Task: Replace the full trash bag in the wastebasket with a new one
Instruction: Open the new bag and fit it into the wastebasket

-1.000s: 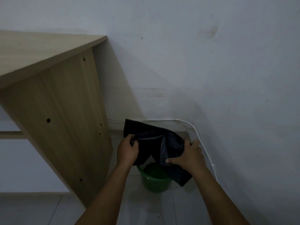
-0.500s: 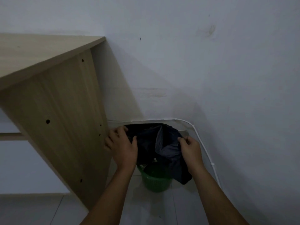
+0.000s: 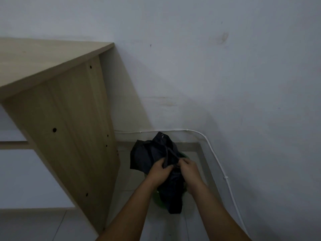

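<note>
A black trash bag (image 3: 152,153) hangs crumpled over a green mesh wastebasket (image 3: 157,199) that stands on the floor in the room's corner. Only slivers of the basket's rim show around the bag and my arms. My left hand (image 3: 159,171) and my right hand (image 3: 188,169) are close together above the basket, both pinching folds of the bag's plastic near its middle. Part of the bag puffs up behind my hands and a tail droops over the basket's front right side.
A light wooden desk (image 3: 57,105) with a side panel stands just left of the basket. White walls meet in the corner behind it. A white cable (image 3: 227,178) runs along the wall base and down the right side. The floor is pale tile.
My hands were apart, holding the bag spread wide above the basket. They have come together at the bag's middle, and the bag is now bunched up and lower over the basket.
</note>
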